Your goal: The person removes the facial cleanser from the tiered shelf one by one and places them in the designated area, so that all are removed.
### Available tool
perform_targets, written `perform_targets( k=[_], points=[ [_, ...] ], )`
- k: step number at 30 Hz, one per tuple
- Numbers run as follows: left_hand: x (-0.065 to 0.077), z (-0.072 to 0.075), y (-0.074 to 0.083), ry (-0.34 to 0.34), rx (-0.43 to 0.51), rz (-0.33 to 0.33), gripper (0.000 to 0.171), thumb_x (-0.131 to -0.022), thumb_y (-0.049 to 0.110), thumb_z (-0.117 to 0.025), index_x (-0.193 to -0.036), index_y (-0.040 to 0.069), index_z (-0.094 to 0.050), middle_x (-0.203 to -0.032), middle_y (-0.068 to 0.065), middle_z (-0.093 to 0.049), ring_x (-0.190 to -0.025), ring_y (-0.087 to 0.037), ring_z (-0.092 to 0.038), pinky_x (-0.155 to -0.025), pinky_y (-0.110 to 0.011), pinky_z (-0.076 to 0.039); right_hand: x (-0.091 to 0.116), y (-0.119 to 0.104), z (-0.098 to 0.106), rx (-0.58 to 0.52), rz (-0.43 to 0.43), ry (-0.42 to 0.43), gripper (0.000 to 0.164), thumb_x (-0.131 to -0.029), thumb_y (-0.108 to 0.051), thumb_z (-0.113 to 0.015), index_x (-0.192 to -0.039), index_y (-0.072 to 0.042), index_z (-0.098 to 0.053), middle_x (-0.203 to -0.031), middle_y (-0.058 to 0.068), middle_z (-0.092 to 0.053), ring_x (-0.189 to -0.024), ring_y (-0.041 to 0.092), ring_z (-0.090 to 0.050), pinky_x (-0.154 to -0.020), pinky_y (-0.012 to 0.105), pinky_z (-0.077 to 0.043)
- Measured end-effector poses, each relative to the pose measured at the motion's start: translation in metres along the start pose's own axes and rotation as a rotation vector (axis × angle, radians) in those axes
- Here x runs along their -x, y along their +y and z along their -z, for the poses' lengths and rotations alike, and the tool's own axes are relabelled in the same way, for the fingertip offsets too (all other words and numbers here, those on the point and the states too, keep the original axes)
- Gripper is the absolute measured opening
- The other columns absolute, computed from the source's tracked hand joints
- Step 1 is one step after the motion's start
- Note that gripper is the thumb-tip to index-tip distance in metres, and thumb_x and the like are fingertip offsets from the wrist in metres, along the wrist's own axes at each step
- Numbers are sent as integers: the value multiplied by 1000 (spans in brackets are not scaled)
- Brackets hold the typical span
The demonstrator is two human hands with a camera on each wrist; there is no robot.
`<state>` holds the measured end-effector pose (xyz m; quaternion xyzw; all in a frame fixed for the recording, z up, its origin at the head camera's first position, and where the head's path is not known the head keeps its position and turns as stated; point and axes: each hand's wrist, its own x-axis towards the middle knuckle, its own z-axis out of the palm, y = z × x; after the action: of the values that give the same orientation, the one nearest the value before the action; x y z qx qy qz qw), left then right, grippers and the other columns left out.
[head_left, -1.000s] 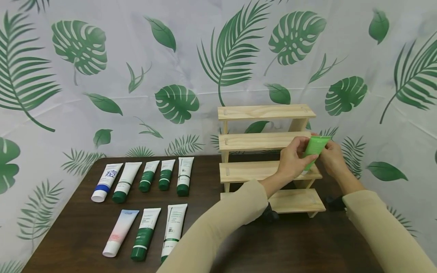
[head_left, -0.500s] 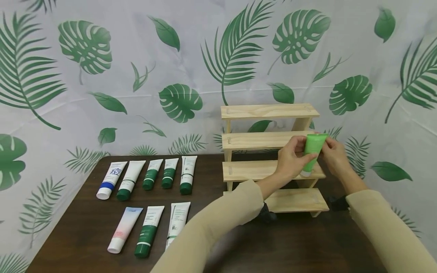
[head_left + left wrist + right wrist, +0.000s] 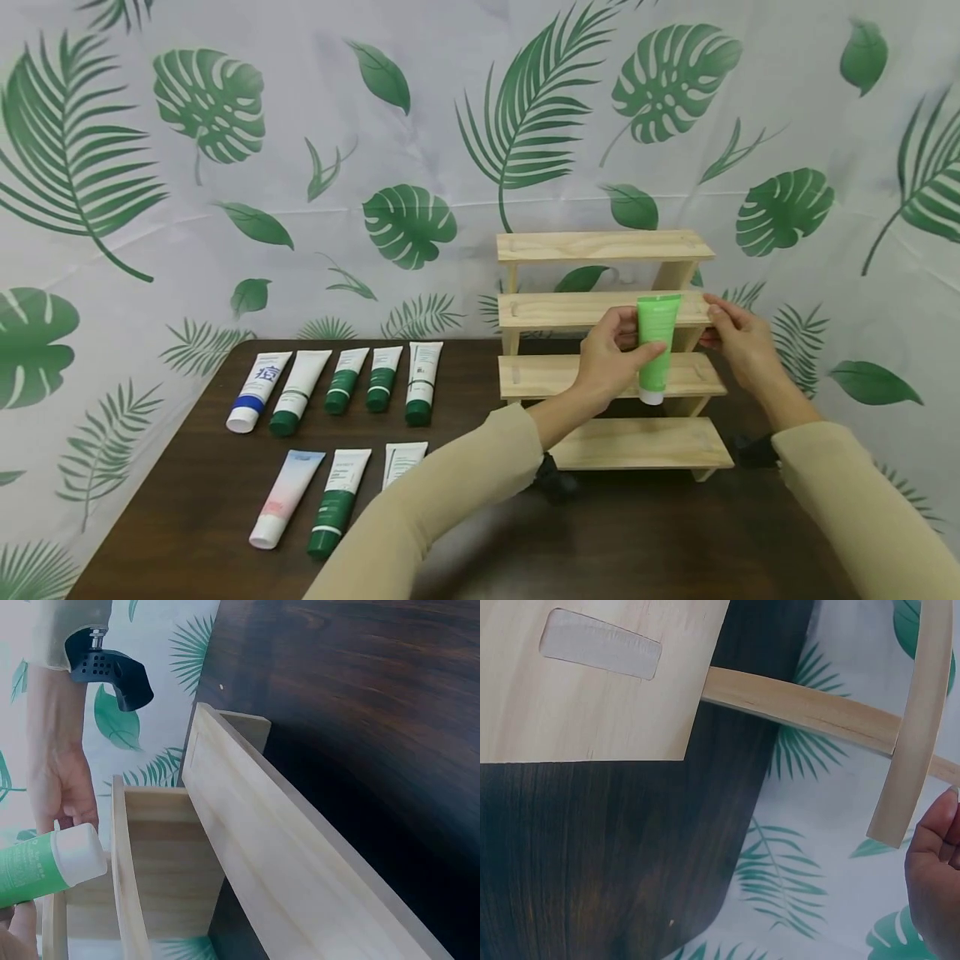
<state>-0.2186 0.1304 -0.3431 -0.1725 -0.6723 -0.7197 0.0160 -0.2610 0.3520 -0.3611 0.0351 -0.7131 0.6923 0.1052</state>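
Note:
A bright green squeeze tube (image 3: 657, 342) with a white cap is held upright by my left hand (image 3: 611, 354), cap down, in front of a tiered wooden display stand (image 3: 600, 310). In the left wrist view the green tube (image 3: 34, 870) shows its white cap near the stand's tiers. At the right end of the stand's second tier from the top, my right hand (image 3: 742, 342) grips the board's end, with curled fingers. Only part of the right hand (image 3: 936, 877) appears in the right wrist view, by the boards.
Several white, green-capped tubes (image 3: 378, 379) lie in two rows on the dark table (image 3: 187, 500), left of the stand. A blue-capped tube (image 3: 258, 392) and a pink-and-blue tube (image 3: 287, 498) lie among them. A leaf-print cloth (image 3: 300, 125) hangs behind.
The left hand has moved left with the green tube and turned it more upright. The right hand has parted from the tube's side and is now at the stand's end. The view has shifted slightly.

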Motion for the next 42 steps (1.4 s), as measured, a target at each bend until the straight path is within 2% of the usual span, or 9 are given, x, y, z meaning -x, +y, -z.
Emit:
perform_targets(
  k=[6,10,16,26,38,42],
  points=[
    [6,22,-2,20,40,64,38,-81,9,-74,-115,13,-57,-105,-2,-66,-89,-8,-64,-77,-19,-52,0,1,0,-22,5,-1,57,-98,-19,-47,-143,9,-26,-81,-11,-61,-66,2,-59,-62,12,-51],
    [11,37,0,24,30,96,39,-81,11,-74,-117,15,-57,-106,-1,-65,-91,-10,-63,-78,-22,-53,0,2,-1,-9,2,6,57,-98,-21,-48,-143,8,-27,-81,-12,-61,-66,1,-58,-62,12,-52],
    [19,57,6,21,15,119,42,-82,12,-73,-120,15,-55,-110,-2,-64,-95,-15,-64,-80,-26,-53,1,2,-1,8,15,8,56,-98,-23,-48,-143,6,-30,-79,-13,-61,-66,0,-58,-62,12,-51],
    [32,89,11,22,58,147,43,-84,8,-70,-123,11,-52,-113,-9,-62,-98,-22,-65,-79,-29,-55,1,1,0,15,13,-7,59,-98,-23,-48,-143,8,-27,-79,-12,-61,-67,1,-58,-61,12,-51],
    [47,133,12,58,25,171,46,-85,8,-69,-126,6,-50,-118,-14,-60,-103,-26,-63,-83,-33,-54,2,1,-2,-11,10,3,57,-97,-22,-49,-143,6,-30,-79,-12,-62,-65,1,-59,-60,12,-51],
    [55,149,10,92,11,202,47,-85,10,-69,-127,7,-50,-120,-13,-60,-104,-25,-63,-80,-35,-55,0,2,0,-23,10,-3,58,-97,-22,-49,-143,6,-29,-79,-12,-62,-65,1,-59,-60,12,-51]
  ],
)
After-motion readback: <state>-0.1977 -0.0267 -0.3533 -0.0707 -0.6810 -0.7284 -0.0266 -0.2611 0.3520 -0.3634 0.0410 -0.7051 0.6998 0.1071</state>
